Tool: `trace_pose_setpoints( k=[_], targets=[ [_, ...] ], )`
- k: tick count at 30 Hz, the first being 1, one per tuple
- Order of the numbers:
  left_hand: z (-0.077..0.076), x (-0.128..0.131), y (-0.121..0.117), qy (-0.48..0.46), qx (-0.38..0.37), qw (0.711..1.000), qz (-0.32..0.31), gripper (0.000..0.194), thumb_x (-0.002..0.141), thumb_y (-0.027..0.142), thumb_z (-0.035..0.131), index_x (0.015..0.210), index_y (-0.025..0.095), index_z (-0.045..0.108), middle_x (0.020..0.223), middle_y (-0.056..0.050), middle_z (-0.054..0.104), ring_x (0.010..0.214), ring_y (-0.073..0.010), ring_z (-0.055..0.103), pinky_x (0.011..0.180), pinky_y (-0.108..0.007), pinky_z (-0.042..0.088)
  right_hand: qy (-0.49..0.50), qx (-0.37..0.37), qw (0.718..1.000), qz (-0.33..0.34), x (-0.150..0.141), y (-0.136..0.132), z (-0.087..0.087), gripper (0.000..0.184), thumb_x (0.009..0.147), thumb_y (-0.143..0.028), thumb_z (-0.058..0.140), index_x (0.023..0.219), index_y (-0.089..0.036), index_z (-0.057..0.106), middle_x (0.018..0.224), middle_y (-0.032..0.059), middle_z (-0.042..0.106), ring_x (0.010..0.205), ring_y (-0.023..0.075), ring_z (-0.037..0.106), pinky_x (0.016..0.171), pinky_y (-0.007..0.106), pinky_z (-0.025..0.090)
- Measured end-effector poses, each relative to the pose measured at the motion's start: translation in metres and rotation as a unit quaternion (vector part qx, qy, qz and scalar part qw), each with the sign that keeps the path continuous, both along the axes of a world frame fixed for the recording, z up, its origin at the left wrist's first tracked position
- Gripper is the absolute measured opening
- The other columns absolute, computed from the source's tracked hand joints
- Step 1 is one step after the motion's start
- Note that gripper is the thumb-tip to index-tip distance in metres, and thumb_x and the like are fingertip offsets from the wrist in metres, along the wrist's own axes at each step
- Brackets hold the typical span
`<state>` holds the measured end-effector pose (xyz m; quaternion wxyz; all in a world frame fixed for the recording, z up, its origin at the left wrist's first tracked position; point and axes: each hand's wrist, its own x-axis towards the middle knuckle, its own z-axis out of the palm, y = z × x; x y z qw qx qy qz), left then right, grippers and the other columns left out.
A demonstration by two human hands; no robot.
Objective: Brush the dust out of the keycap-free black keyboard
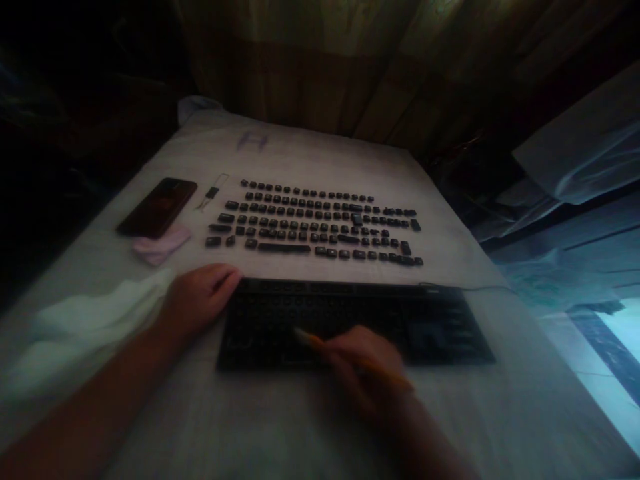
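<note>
A black keyboard (390, 320) with its keycaps off lies flat in front of me. My left hand (203, 297) is at its upper left corner, fingers curled around the edge. In my right hand (367, 363) is a slim brush (315, 341) with an orange handle and a pale tip. The tip points up and left over the left-middle part of the keyboard; blur hides whether it touches. Behind the keyboard, the loose black keycaps (284, 248) are laid out in rows that follow a keyboard's layout.
To the left lie a dark phone (159, 207), a pink cloth (161, 244), a white cloth (100, 323) and a small wire-looped tool (213, 192), probably a keycap puller. A cable (483, 288) runs right from the keyboard. A pale cloth (320, 153) covers the table; a curtain (320, 73) hangs behind.
</note>
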<state>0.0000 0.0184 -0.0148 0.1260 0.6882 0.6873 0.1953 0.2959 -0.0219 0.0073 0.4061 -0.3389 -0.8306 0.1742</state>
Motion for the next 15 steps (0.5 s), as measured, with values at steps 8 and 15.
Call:
trace_pose_setpoints(
  k=[8,15],
  targets=[
    [-0.001,0.0,0.001,-0.001,-0.001,1.0,0.0,0.045,0.092,0.053,0.039,0.086,0.022,0.072,0.085,-0.004,0.076,0.078,-0.0217,0.07,0.073,-0.033,0.049,0.016,-0.009,0.999,0.026,-0.004,-0.004,-0.004,0.015,0.097,-0.013,0.052,0.093,-0.02,0.065,0.071,0.0008,0.074,0.055,0.0132,0.066,0.053,0.025,0.051],
    [0.001,0.001,0.0,0.002,0.009,1.0,-0.004,0.045,0.092,0.054,0.039,0.085,0.024,0.071,0.087,-0.004,0.078,0.08,-0.0224,0.07,0.075,-0.034,0.051,-0.01,-0.006,1.0,0.027,-0.005,-0.005,-0.01,0.017,0.096,-0.012,0.051,0.094,-0.02,0.065,0.071,0.0011,0.074,0.055,0.0139,0.066,0.055,0.026,0.053]
  ],
)
